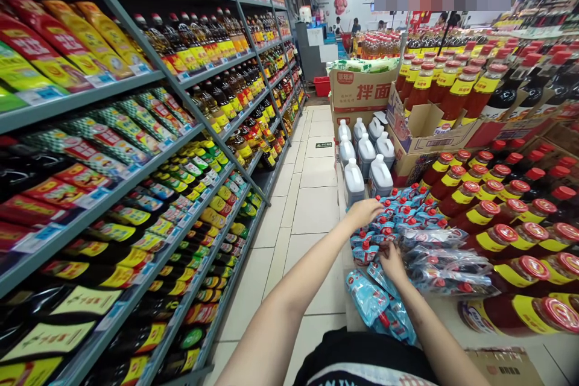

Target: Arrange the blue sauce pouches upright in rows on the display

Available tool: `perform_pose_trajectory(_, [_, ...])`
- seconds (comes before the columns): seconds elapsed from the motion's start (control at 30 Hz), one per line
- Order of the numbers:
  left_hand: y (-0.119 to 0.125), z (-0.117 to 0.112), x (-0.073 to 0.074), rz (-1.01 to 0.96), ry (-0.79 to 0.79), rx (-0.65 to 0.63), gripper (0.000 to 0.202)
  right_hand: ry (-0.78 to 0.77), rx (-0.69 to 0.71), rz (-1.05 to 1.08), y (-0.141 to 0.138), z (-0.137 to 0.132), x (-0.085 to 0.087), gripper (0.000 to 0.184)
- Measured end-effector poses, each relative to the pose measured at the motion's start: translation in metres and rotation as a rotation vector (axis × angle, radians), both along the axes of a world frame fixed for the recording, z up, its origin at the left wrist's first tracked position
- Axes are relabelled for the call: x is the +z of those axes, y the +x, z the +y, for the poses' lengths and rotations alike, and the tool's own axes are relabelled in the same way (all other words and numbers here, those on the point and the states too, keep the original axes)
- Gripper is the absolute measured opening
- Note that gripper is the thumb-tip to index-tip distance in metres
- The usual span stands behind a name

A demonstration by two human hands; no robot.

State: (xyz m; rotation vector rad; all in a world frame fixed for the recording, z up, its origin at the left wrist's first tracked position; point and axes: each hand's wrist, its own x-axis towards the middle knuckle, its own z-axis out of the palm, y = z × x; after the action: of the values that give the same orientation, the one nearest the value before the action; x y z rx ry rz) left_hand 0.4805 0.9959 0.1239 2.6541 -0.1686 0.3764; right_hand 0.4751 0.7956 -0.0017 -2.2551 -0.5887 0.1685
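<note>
Blue spouted pouches (404, 211) with red caps stand packed in rows on the low display to the right of the aisle. At the left edge of these rows is my left hand (365, 212), its fingers closed at a pouch. Lower and nearer to me, my right hand (392, 262) has bent fingers around the top of another blue pouch (365, 252); the fingertips are partly hidden. More blue pouches (368, 298) lie flat in clear wrap at the near corner. Beside my right hand, several wrapped pouches (441, 259) lie in a stack.
White jugs (355, 181) of dark liquid stand behind the pouches. Red-lidded sauce bottles (488, 235) fill the right side. Behind is a printed carton (362, 90). Tall shelves (181, 108) of bottles and packets line the left, across the tiled aisle (312, 211).
</note>
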Motion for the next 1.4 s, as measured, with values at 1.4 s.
perform_pose_trajectory(1.4, [-0.128,-0.026,-0.055,-0.312,-0.611,0.638,0.031,-0.766,0.457,-0.107,-0.053,-0.067,0.038,0.088])
